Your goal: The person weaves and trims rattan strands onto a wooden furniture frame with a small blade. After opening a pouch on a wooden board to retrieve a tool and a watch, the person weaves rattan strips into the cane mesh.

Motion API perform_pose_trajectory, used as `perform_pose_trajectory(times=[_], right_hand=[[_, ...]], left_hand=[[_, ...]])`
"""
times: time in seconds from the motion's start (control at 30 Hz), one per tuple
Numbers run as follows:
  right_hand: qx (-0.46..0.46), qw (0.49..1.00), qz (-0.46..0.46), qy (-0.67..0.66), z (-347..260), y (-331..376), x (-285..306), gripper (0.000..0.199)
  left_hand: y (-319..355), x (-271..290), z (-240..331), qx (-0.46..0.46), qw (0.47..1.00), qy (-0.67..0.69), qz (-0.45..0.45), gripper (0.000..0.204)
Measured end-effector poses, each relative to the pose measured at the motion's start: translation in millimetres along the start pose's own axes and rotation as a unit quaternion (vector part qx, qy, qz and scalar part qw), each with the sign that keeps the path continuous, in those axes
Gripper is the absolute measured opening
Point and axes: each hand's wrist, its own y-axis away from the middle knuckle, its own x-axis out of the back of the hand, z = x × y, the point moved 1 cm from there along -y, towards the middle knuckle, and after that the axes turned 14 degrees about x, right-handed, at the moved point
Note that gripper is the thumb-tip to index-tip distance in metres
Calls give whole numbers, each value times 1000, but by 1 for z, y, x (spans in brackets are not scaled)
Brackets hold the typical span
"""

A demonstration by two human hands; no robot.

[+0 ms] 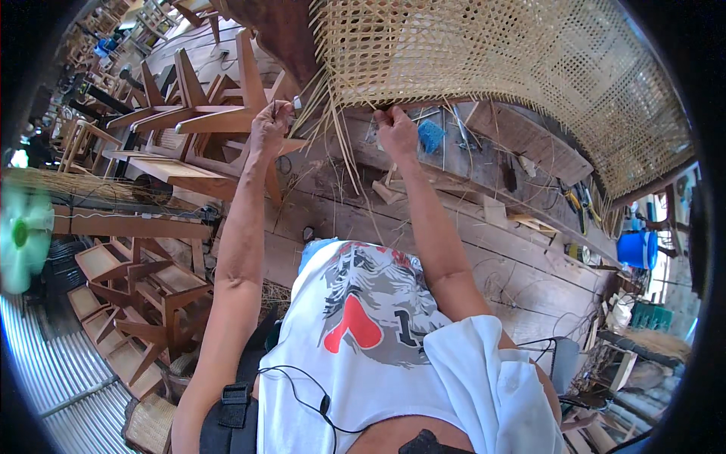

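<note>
A large woven cane panel point(484, 53), with an open lattice and a curved lower edge, spreads across the top of the view. It meets a dark brown wooden frame point(281, 30) on its left. Loose cane strands point(346, 147) hang from the panel's lower left corner. Beside these strands, my left hand point(272, 127) is closed, with a small pale bit at its fingertips that I cannot identify. My right hand point(397, 132) pinches at the panel's lower edge, its fingertips against the rim; what lies between them is too small to make out.
Under the panel, a wooden bench point(541, 144) bears a blue bundle point(431, 136) and yellow-handled hand tools point(581, 206). Wooden chair frames point(204, 98) crowd the left, with more stacked chairs point(151, 295) below. A green fan point(21, 234) stands far left, a blue bucket point(637, 250) far right.
</note>
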Motion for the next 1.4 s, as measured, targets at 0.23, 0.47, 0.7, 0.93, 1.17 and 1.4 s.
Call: perform_pose_trajectory(times=[0.23,0.47,0.7,0.93,1.17,1.4], right_hand=[[18,1000,22,-7,4,4,-7,30],[-15,1000,1,15,2,5,-3,31],[3,999,10,-45,2,13,-2,29],[-9,999,-7,-40,4,16,-5,27],[19,998,20,-62,6,17,-2,29],[13,999,20,-38,-2,28,-9,31]], left_hand=[[2,2,2,0,1000,-21,5,23],[7,4,9,5,996,-85,3,22],[50,11,41,15,983,-171,61,20],[82,27,59,13,973,-232,11,24],[113,39,64,-31,951,-282,127,31],[174,52,21,159,914,-352,124,45]])
